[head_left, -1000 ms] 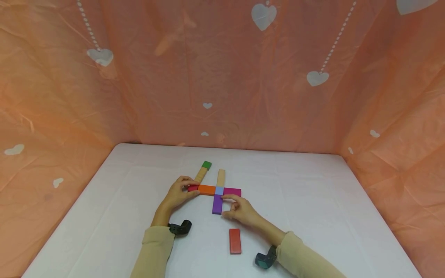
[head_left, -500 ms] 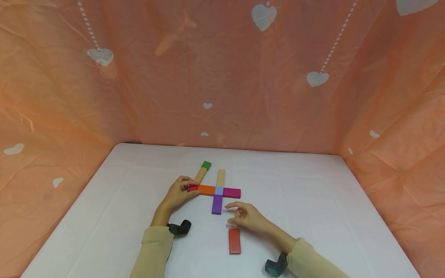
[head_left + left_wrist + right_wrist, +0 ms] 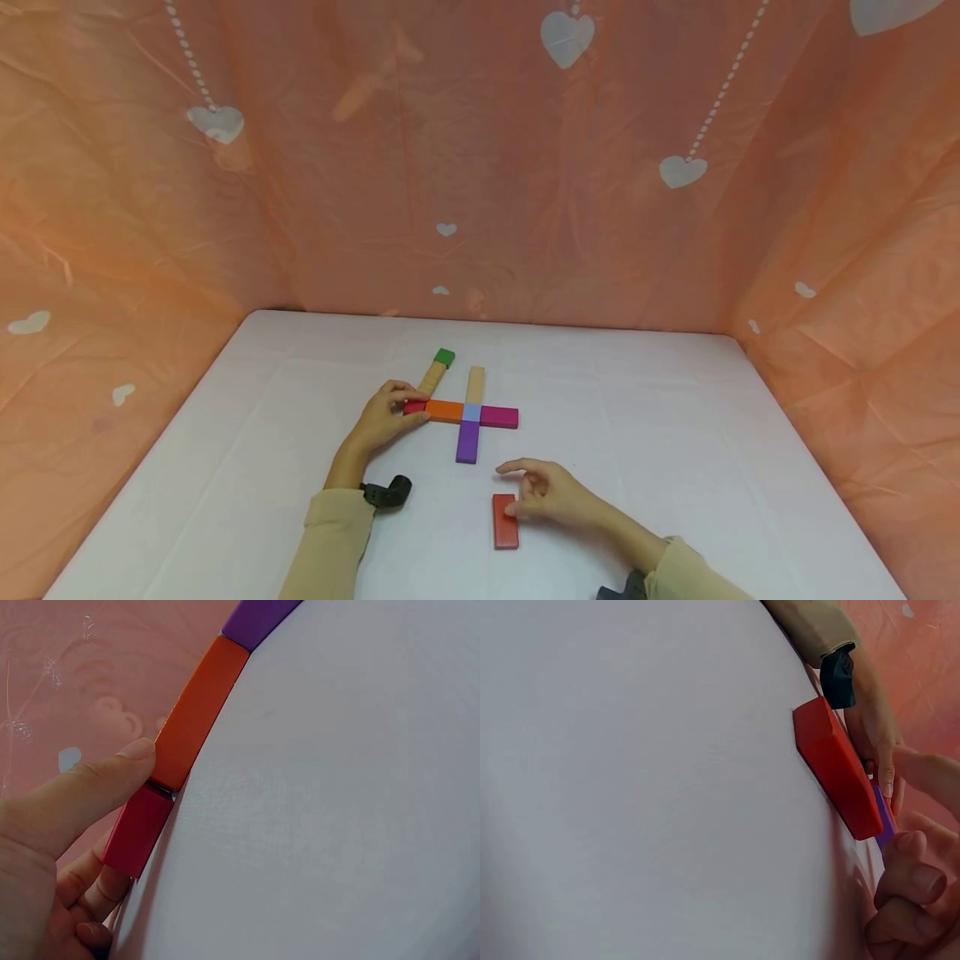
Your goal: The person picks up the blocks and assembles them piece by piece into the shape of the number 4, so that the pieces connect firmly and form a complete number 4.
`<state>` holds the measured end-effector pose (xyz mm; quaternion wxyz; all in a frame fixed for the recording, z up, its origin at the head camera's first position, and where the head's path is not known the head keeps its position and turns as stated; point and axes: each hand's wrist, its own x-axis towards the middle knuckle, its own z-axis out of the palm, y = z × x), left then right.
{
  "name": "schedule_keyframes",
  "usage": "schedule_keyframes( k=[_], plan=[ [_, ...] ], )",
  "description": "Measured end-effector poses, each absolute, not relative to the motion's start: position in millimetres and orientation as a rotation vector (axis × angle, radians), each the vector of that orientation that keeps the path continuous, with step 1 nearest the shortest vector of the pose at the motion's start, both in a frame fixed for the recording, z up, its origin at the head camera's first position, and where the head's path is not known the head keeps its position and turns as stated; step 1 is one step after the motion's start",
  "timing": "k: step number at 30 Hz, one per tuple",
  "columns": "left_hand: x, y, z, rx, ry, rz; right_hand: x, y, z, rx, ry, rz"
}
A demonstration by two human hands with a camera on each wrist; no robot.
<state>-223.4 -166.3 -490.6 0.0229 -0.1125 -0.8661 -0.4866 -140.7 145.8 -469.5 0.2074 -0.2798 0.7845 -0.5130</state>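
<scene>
My left hand (image 3: 386,417) holds the crimson block (image 3: 139,832) at the left end of a flat row, thumb at its joint with the orange block (image 3: 201,712) and fingers curled behind. A light blue block (image 3: 471,412) and a magenta block (image 3: 499,417) extend that row rightward. From the light blue piece, a purple block (image 3: 467,442) points toward me and a plain wooden one (image 3: 476,385) points away. Nearer me lies a separate red block (image 3: 506,535). My right hand (image 3: 558,498) hovers at its right side, thumb overlapping its top and fingers spread apart.
A second plain wooden strip (image 3: 432,377) with a green block (image 3: 445,358) at its tip slants away behind my left hand. Everything lies on a white-covered table (image 3: 637,400). An orange curtain (image 3: 480,167) with pale hearts encloses its back and sides.
My right hand has left the purple block and moved toward me and slightly right, to the red block. The left hand stays where it was, and the blocks keep their places.
</scene>
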Motion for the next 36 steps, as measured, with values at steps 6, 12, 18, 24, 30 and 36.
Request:
schedule_keyframes(
  k=[6, 12, 18, 24, 30, 36],
  plan=[
    [-224, -165, -489, -0.296, -2.728, -1.522, -131, 155, -472, -0.821, 2.150, -1.429],
    [-224, -165, -489, -0.306, -2.708, -1.542, -124, 159, -472, -0.871, 2.130, -1.452],
    [-223, -165, -488, -0.313, -2.703, -1.540, -122, 159, -474, -0.877, 2.133, -1.451],
    [-225, -166, -490, -0.326, -2.701, -1.509, -122, 158, -474, -0.866, 2.185, -1.406],
    [-222, -167, -493, -0.398, -2.597, -1.513, -120, 158, -471, -0.843, 2.218, -1.366],
    [-222, -166, -492, -0.381, -2.610, -1.525, -116, 155, -472, -0.858, 2.286, -1.314]
  ],
)
